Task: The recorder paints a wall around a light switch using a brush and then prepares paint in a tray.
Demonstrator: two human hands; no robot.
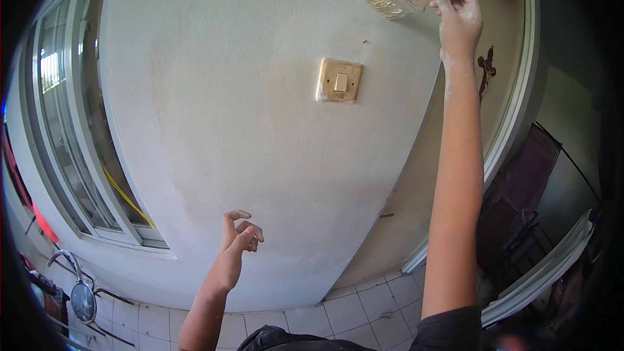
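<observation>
My right hand (458,14) is raised at the upper right and grips a flat paintbrush (407,1) by its wooden handle with a red end. The brush's bristles, coated in pale paint, point left at the wall (243,122); whether they touch it I cannot tell. Below the brush sits a beige light switch (341,81) with a stained square plate. White smears mark my right hand and wrist. My left hand (240,236) hangs before the lower wall, fingers loosely curled and apart, holding nothing.
A sliding window (73,107) is on the left, and a metal-framed chair (84,301) stands below it on the tiled floor (346,312). Beyond the wall's right edge, a crucifix (486,72) hangs beside a door frame (529,73). A small nail (364,41) protrudes above the switch.
</observation>
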